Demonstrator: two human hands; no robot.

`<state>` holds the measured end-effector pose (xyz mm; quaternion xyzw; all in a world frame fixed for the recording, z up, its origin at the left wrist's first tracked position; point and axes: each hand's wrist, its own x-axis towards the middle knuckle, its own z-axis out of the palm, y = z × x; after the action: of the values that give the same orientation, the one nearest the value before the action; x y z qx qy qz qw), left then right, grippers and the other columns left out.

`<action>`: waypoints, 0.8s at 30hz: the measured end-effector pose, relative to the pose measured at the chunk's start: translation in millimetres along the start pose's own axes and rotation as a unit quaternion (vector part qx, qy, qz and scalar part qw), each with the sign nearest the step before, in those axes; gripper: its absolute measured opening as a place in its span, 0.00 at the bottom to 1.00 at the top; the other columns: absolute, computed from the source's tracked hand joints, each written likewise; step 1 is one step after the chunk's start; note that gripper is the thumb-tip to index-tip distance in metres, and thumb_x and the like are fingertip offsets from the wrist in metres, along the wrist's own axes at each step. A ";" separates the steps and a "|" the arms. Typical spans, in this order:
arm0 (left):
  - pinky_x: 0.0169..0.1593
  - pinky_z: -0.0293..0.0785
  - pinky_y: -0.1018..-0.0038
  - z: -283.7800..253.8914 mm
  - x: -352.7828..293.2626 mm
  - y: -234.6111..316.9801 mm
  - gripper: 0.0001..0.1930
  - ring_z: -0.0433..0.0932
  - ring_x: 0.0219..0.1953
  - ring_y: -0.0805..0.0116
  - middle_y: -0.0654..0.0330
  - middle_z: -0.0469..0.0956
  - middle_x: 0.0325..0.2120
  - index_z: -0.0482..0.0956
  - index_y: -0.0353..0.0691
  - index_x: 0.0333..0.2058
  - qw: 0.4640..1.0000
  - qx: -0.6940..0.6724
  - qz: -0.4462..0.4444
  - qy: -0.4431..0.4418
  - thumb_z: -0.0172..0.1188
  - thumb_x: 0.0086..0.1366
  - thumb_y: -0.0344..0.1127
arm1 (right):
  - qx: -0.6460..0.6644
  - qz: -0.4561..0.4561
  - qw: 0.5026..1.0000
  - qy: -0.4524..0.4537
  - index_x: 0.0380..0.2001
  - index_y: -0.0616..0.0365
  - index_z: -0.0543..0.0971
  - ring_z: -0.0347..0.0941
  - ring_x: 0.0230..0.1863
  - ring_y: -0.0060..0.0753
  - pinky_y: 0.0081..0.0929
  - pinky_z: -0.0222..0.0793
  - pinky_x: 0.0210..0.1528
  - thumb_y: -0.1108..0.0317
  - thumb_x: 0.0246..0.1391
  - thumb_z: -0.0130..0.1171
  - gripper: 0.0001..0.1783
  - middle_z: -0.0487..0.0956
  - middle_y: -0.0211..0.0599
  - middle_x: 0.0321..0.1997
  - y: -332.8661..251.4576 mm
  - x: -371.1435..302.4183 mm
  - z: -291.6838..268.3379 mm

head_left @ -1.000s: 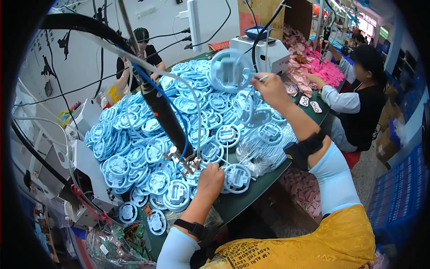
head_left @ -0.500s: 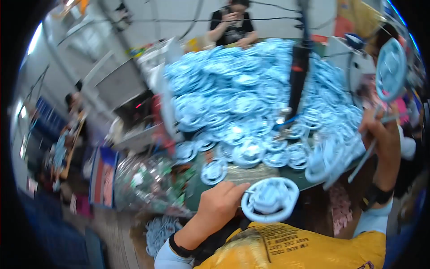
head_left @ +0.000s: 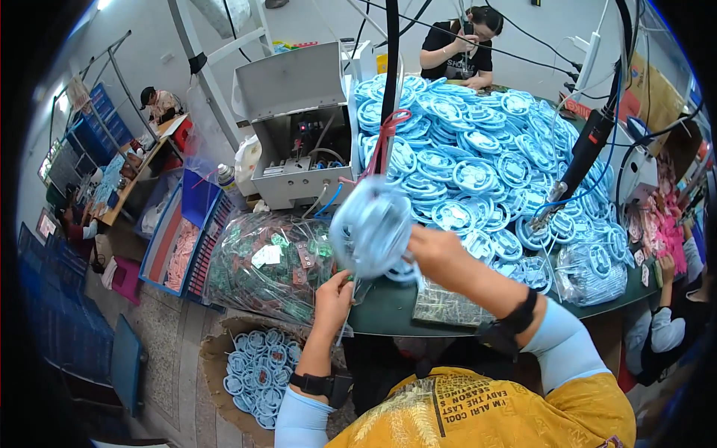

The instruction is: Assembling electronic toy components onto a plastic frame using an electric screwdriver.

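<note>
A round light-blue plastic piece (head_left: 370, 228), smeared by motion, is in front of me, over the table's near edge. Behind its right side, the fingers of my right hand (head_left: 441, 257) are closed on it. My left hand (head_left: 333, 299) is lower and to the left, its thumb and fingers pinched together just under the blurred piece. A thin pale strip shows beside the left fingers; what they hold is too small to make out. Beyond both hands rises a large heap of similar round blue pieces (head_left: 478, 175) on the green table (head_left: 385, 310).
A clear plastic bag of green and red parts (head_left: 261, 265) lies left of my hands, before a grey metal box (head_left: 299, 179). A carton of blue pieces (head_left: 216, 373) stands on the floor. A black hanging tool (head_left: 590, 142) is at right. A person (head_left: 459, 56) works across the table.
My right hand swung from the far right to the centre with a blue piece. The left hand moved left and up, and the round piece at its fingertips is gone from there. The view turned right.
</note>
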<state>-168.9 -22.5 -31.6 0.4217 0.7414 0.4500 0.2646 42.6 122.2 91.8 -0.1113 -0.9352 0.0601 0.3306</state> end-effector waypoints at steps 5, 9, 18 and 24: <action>0.42 0.77 0.75 -10.5 -21.1 3.6 0.16 0.81 0.39 0.71 0.55 0.81 0.45 0.76 0.30 0.54 0.959 -0.278 -0.027 0.050 0.51 0.71 0.29 | -0.087 -0.011 0.992 -0.095 0.25 0.53 0.74 0.75 0.30 0.33 0.30 0.73 0.25 0.69 0.45 0.58 0.03 0.70 0.32 0.29 -6.2 -57.9 71.8; 0.50 0.75 0.68 -15.0 -66.0 30.7 0.23 0.79 0.47 0.59 0.49 0.78 0.47 0.74 0.30 0.54 0.995 0.002 0.094 0.040 0.64 0.62 0.34 | -0.091 0.049 0.987 -0.120 0.29 0.53 0.74 0.73 0.35 0.35 0.31 0.71 0.32 0.63 0.44 0.65 0.11 0.70 0.32 0.31 -0.8 -94.5 99.9; 0.46 0.75 0.67 -12.5 -81.5 36.7 0.26 0.79 0.42 0.58 0.53 0.80 0.40 0.77 0.36 0.49 0.994 0.036 0.064 -0.086 0.72 0.50 0.29 | -0.006 0.115 0.979 -0.166 0.42 0.55 0.77 0.72 0.39 0.45 0.38 0.71 0.40 0.70 0.43 0.66 0.19 0.73 0.38 0.35 -12.1 -90.9 74.5; 0.55 0.67 0.57 -36.7 -19.9 124.1 0.24 0.74 0.47 0.55 0.57 0.78 0.43 0.79 0.41 0.46 0.869 0.317 0.318 -0.207 0.67 0.46 0.26 | 0.128 0.163 0.974 -0.095 0.52 0.58 0.76 0.73 0.45 0.49 0.40 0.70 0.44 0.72 0.45 0.67 0.27 0.75 0.43 0.44 -11.4 -102.7 31.8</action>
<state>-139.1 -26.4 95.9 0.7795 0.5979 0.1533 0.1063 98.3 84.4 7.1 -0.2126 -0.9162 0.2427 0.2378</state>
